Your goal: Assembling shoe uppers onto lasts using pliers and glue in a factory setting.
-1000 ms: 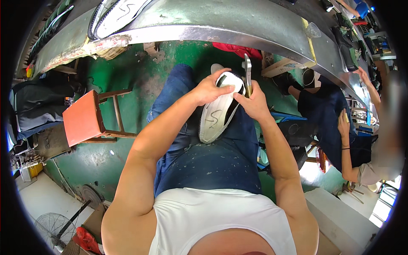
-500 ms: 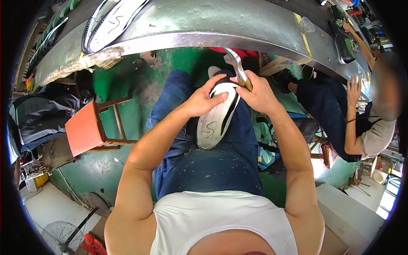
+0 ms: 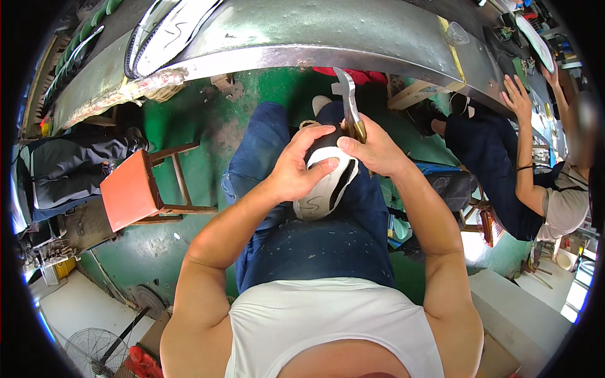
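Observation:
A shoe [image 3: 318, 200] with a white underside, a dark curved mark drawn on it and a black part at its far end rests on my lap, tilted. My left hand [image 3: 299, 162] is closed round its left side, thumb lying on the white underside. In my right hand [image 3: 378, 148] is a pair of metal lasting pincers [image 3: 348, 93] with yellowish handles, its head pointing away from me. The right thumb presses the shoe's far rim. Whether the pincers' jaws grip any material, I cannot tell.
A metal-topped workbench [image 3: 277, 31] runs across the far side, with white shoe parts [image 3: 173, 34] at its left. An orange-red stool [image 3: 129, 192] stands left. To the right sits a co-worker [image 3: 561, 201], with a white sole-shaped piece [image 3: 534, 43] near the hands. A fan [image 3: 94, 349] is lower left.
The shoe has tipped, so its underside looks foreshortened and more black shows at its far end. The pincers have turned more upright. The co-worker's hands have moved, and a white sole-shaped piece appears there.

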A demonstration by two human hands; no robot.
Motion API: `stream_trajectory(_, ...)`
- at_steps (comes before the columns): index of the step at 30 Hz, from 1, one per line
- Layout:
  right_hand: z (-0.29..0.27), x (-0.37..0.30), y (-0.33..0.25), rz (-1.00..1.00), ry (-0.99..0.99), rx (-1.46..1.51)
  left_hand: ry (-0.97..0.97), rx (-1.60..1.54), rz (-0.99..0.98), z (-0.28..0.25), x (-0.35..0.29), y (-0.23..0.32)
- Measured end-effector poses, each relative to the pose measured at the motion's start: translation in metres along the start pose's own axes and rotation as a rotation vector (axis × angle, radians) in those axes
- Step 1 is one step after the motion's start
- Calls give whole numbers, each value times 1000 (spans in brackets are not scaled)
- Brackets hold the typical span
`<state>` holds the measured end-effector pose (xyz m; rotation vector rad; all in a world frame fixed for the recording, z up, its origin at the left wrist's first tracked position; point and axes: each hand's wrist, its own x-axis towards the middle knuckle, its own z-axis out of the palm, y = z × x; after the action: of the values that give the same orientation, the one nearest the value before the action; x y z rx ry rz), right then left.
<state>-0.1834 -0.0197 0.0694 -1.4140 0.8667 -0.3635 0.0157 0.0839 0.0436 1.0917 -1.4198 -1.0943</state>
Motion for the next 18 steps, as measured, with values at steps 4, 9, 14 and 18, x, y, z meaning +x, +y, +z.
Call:
stream_trajectory(4,-1,-1,-12,-108,-53,-189,-27,63,29,1,-7,0)
stream_trajectory(9,8,-11,-30,-103,-44,-459,-1,90,5,6,-12,10)
stream_trajectory(14,9,0,5,-109,179,-398,65,203,-359,12,-52,-22)
stream_trajectory(18,22,-1,57,50,297,-431,51,44,-476,-4,-50,-43)
